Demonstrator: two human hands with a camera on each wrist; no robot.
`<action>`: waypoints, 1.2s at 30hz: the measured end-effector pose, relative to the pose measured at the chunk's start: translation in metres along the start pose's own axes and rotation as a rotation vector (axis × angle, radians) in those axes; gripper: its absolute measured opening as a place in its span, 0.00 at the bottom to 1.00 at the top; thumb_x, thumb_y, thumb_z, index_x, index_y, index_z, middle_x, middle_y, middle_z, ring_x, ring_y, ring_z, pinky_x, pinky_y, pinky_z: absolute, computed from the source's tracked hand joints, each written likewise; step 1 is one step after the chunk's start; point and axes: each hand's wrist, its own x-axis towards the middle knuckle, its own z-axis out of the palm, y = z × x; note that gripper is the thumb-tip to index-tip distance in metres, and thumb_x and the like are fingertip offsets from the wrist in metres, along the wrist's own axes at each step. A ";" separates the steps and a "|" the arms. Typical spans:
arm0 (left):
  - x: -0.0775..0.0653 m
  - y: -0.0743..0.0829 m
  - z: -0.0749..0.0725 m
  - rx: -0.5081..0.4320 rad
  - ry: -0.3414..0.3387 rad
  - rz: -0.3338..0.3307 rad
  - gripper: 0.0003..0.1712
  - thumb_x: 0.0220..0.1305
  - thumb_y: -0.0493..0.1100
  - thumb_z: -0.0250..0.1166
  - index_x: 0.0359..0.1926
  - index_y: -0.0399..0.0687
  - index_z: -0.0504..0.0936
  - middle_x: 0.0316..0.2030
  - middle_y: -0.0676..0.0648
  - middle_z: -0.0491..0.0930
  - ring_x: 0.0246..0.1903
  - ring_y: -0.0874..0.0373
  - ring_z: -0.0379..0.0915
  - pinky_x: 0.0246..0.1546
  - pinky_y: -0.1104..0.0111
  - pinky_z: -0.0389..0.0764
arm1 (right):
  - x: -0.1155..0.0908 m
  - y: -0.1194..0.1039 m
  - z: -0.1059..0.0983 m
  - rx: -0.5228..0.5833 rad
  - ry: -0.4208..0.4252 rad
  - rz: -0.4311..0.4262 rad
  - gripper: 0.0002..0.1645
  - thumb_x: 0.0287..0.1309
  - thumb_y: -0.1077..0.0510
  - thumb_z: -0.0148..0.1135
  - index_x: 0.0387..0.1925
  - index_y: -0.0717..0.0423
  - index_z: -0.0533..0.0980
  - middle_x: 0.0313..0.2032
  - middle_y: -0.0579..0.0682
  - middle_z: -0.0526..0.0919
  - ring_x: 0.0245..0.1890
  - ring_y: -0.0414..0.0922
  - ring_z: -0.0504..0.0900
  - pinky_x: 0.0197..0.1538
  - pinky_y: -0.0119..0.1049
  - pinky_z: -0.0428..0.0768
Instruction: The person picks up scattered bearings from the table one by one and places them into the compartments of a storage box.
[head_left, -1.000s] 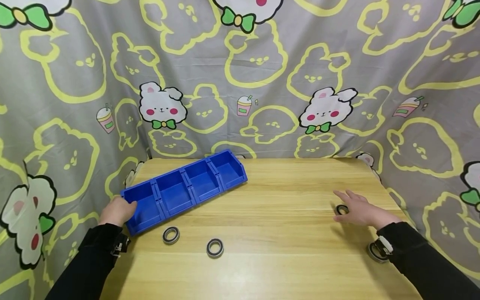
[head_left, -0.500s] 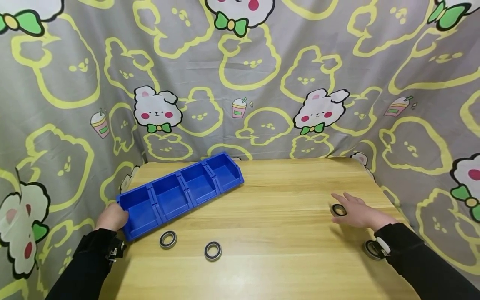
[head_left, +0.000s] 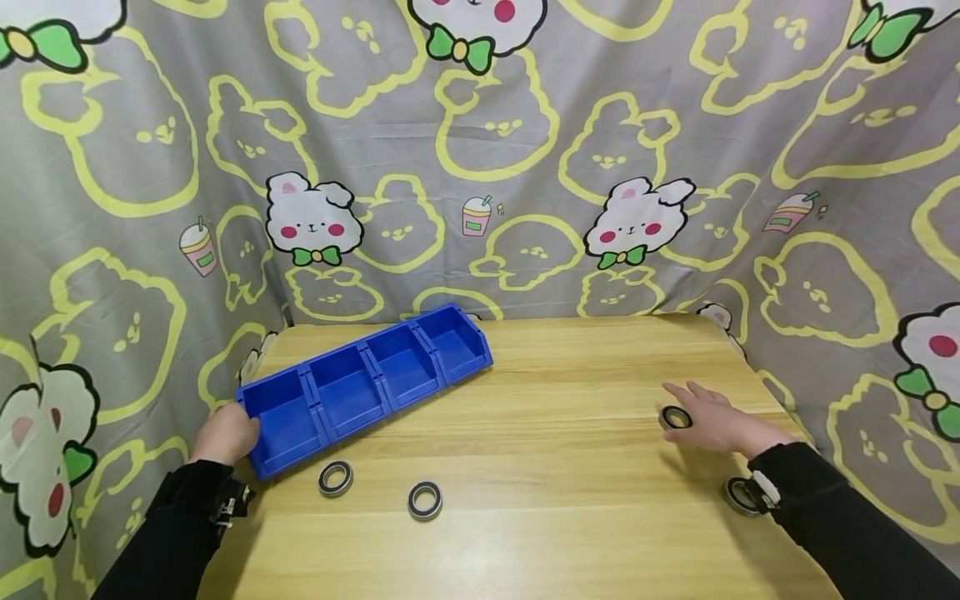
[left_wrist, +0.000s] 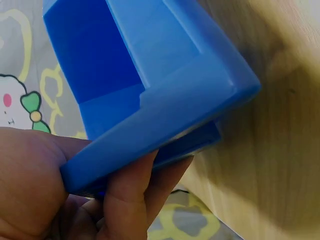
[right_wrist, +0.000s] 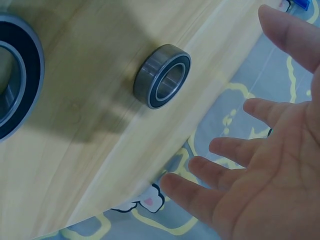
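The left hand (head_left: 227, 433) pinches the left end wall of the blue tray (head_left: 345, 396), thumb toward the inside, fingers on the outside. The four-compartment tray extends diagonally over the left side of the table (head_left: 555, 433). The right hand (head_left: 720, 423) is spread above the table, near the first ring (right_wrist: 149, 75) but not touching it. The second ring (head_left: 731, 498) lies below the right wrist; the third ring (head_left: 335, 492) and fourth ring (head_left: 424, 517) lie before the tray
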 end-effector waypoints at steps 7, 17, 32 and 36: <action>0.000 0.017 0.003 0.002 0.054 0.058 0.17 0.70 0.37 0.50 0.28 0.27 0.75 0.28 0.32 0.77 0.27 0.43 0.74 0.30 0.53 0.75 | 0.000 0.003 0.000 0.007 0.008 -0.014 0.55 0.58 0.42 0.70 0.71 0.71 0.55 0.64 0.89 0.49 0.62 0.87 0.49 0.58 0.78 0.54; 0.011 0.054 0.017 -0.065 0.064 0.136 0.14 0.70 0.37 0.51 0.27 0.33 0.73 0.22 0.42 0.71 0.23 0.48 0.71 0.24 0.62 0.69 | 0.000 0.009 0.001 0.040 0.018 -0.008 0.56 0.58 0.42 0.70 0.73 0.71 0.53 0.65 0.89 0.46 0.63 0.86 0.47 0.59 0.78 0.50; 0.020 0.110 0.048 -0.101 -0.012 0.252 0.15 0.72 0.37 0.53 0.48 0.24 0.75 0.29 0.40 0.75 0.27 0.49 0.74 0.27 0.61 0.74 | -0.005 0.003 -0.004 0.024 0.009 0.024 0.55 0.58 0.45 0.70 0.72 0.72 0.53 0.65 0.89 0.45 0.61 0.88 0.48 0.59 0.79 0.51; 0.017 0.125 0.055 -0.088 -0.011 0.273 0.18 0.72 0.37 0.55 0.52 0.22 0.74 0.35 0.37 0.79 0.32 0.48 0.76 0.34 0.57 0.78 | -0.006 0.006 -0.005 0.028 -0.004 0.033 0.58 0.54 0.45 0.73 0.72 0.72 0.53 0.65 0.89 0.45 0.60 0.89 0.49 0.57 0.79 0.53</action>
